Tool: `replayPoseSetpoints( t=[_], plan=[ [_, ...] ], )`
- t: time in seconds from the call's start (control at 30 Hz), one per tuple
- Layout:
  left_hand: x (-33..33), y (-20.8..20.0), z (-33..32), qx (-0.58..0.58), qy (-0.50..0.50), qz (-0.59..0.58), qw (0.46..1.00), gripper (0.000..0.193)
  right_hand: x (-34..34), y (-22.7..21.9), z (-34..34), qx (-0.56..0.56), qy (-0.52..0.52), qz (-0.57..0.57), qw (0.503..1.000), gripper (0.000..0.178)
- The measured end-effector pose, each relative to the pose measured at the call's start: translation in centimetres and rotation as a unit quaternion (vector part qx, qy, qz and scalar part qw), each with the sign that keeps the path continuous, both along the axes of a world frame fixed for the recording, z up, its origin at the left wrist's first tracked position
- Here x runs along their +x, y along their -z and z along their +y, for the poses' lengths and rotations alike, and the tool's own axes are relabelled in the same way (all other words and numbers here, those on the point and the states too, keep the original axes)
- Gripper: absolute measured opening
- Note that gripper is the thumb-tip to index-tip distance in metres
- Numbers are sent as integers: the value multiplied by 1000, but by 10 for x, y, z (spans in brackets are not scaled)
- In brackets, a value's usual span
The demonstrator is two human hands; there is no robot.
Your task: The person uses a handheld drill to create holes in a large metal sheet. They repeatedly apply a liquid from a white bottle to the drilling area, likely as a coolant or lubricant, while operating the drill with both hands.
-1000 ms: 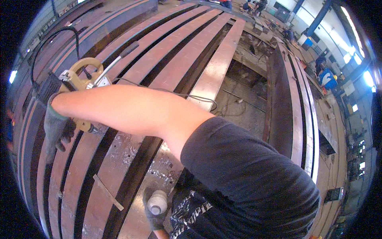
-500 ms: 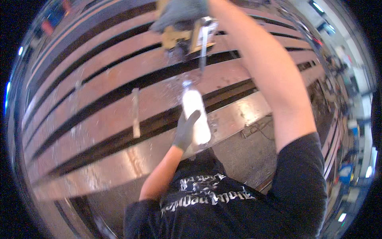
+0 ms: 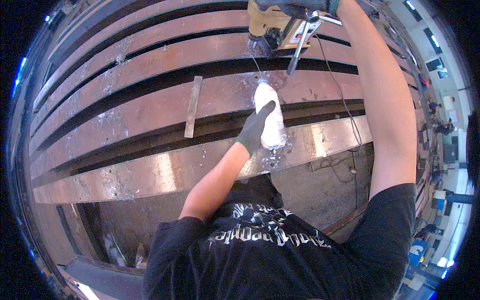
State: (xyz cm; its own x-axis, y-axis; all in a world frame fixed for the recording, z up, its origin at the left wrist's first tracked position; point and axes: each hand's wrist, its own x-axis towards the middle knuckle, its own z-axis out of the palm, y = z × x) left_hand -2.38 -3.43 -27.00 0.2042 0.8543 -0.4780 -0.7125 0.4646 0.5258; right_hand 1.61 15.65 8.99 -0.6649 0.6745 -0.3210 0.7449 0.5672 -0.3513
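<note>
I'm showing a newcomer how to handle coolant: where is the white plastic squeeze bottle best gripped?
Around its wide middle body, from the near side, as the gloved left hand does. The white plastic squeeze bottle lies tilted with its nozzle toward the yellow drill, so a mid-body grip probably aims and squeezes best.

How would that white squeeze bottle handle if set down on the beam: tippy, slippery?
Probably slippery: the white plastic bottle and the steel beam beneath it look wet with spatter. Likely soft-walled and light, since the gloved left hand wraps it alone. It seems tall and narrow, so upright it might tip; on its side, it could roll.
</note>
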Motion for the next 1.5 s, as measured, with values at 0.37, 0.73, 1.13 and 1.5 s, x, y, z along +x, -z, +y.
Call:
replayPoseSetpoints(
  t=[0.37,0.73,1.13,1.5],
  plan=[
    [10,-15,-3,4,31,28,999,46,21,-4,-10,94,44,-17,994,63],
    [-2,-7,7,-7,54,-75,996,54,0,37,48,-63,-42,35,997,79],
    [-9,9,13,51,118,-149,980,51,-3,39,51,-35,-104,11,994,84],
    [-3,-30,2,-1,69,-84,994,50,-8,45,55,-51,-82,13,995,83]
  ],
)
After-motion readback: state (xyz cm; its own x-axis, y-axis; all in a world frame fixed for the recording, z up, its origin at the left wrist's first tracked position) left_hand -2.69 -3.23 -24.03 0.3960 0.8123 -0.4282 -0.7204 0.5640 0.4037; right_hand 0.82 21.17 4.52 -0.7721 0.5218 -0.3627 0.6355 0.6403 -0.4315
